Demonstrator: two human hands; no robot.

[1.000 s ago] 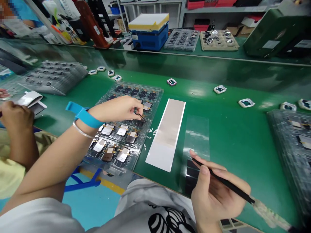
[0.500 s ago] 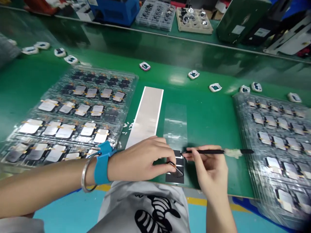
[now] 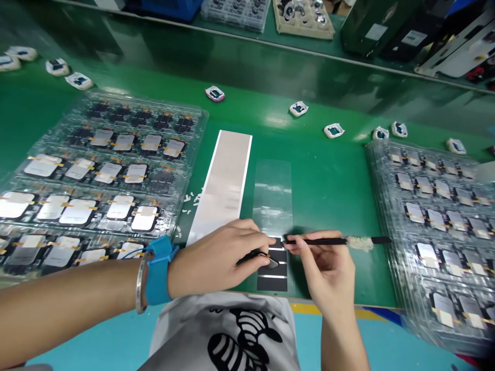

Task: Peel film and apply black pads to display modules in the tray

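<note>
the black strips (image 3: 273,284) are lying at the lower centre of the frame on a clear film (image 3: 273,193), their long axes running left to right, one below another. the uppermost is sitting between the two hands: just right of the left hand's (image 3: 228,257) index fingertip and just left of the tip of a black tool (image 3: 325,241). both are coming so close to it that i cannot tell which is nearer, or whether either is touching. the tool is lying nearly parallel to the strips, its tip pointing left. the left thumb and index finger are pinching a small dark part (image 3: 273,263), tilted over the middle strips; the right hand (image 3: 332,265) is closing thumb and fingers around the tool. no brand is showing; pale labels (image 3: 376,32) on the dark green box (image 3: 390,13), upper right, are bearing print too small for reading.
</note>
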